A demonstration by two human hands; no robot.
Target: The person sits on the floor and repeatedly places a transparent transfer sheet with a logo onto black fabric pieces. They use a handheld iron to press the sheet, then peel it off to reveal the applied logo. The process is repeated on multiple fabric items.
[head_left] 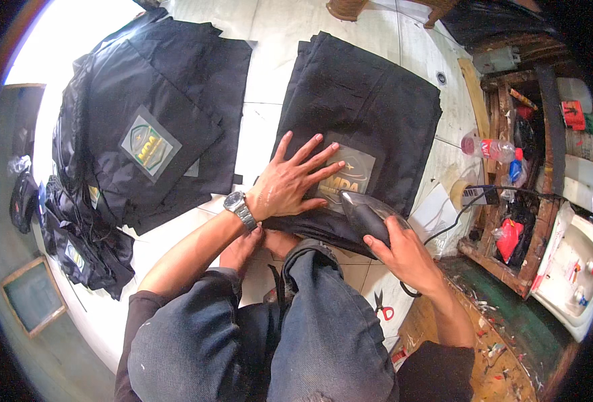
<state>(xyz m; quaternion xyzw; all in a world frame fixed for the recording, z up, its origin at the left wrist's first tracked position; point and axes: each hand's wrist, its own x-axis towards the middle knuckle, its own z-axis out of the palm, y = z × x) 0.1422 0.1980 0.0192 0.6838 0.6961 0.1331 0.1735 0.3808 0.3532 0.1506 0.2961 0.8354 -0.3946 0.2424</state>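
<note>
- Now pressing: left hand [289,181] lies flat, fingers spread, on the patch [350,175] atop folded black cloth [363,107].
- Right hand [403,251] grips the iron [367,216] at the patch's lower edge; next, likely a steady glide.

Left hand [289,181] covers the near-left part of the grey patch [351,175] on the black folded fabric [363,107]; patch design only partly readable. Right hand [403,251] wraps the rear of the black iron [367,216], so its handle and grip detail are hidden. Iron's tip overlaps the patch's near edge. Cord [444,224] runs right, end lost among the wooden shelf [511,261] clutter. Shelf contents too small and jumbled to identify beyond a bottle [491,147]. Knees [310,315] hide the fabric's near edge and part of the scissors [381,307]. Left black pile [95,228]: lower layers buried, count unclear. Far-right corner dark, cut off by the lens rim.
</note>
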